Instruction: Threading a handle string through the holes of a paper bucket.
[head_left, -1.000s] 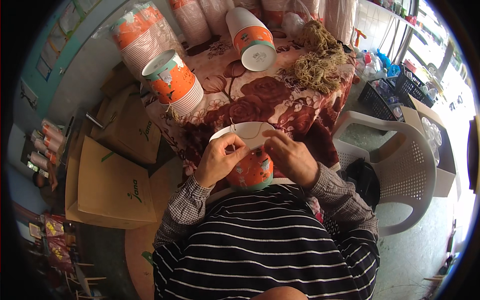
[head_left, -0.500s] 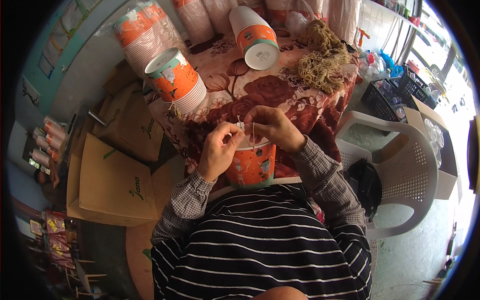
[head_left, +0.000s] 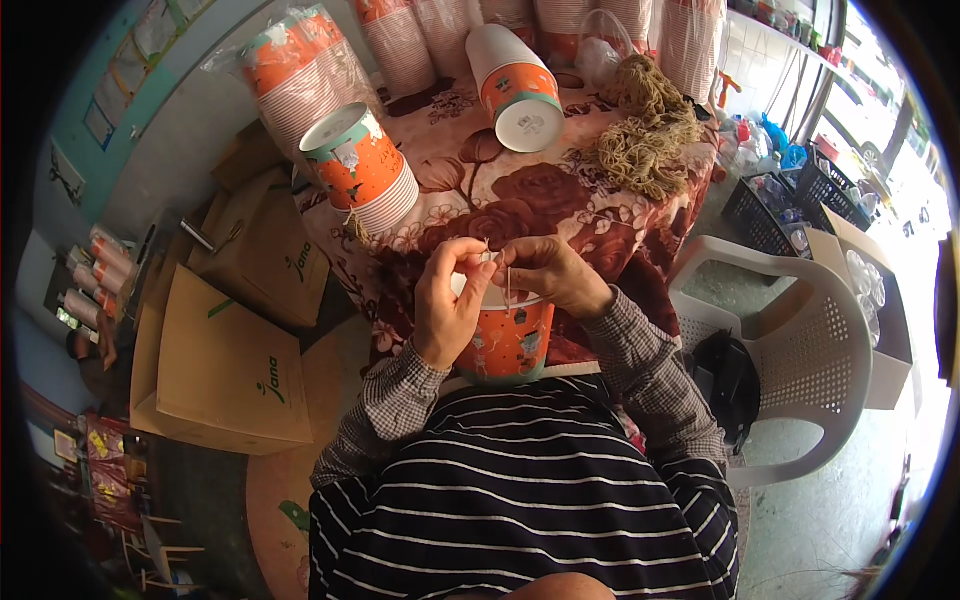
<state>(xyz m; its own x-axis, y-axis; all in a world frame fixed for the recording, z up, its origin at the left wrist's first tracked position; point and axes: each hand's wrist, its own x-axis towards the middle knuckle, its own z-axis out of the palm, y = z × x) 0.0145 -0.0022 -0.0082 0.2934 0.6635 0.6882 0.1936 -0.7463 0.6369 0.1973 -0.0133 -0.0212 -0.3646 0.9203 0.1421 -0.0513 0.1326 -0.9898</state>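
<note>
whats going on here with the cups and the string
A person in a striped top sits at a table with a flowered cloth, holding an orange paper cup against their front. Both hands meet above its rim: the left hand and the right hand pinch a thin piece of string. On the table lie stacks of the same cups and a heap of twine. A white plastic chair stands to the right.
</note>
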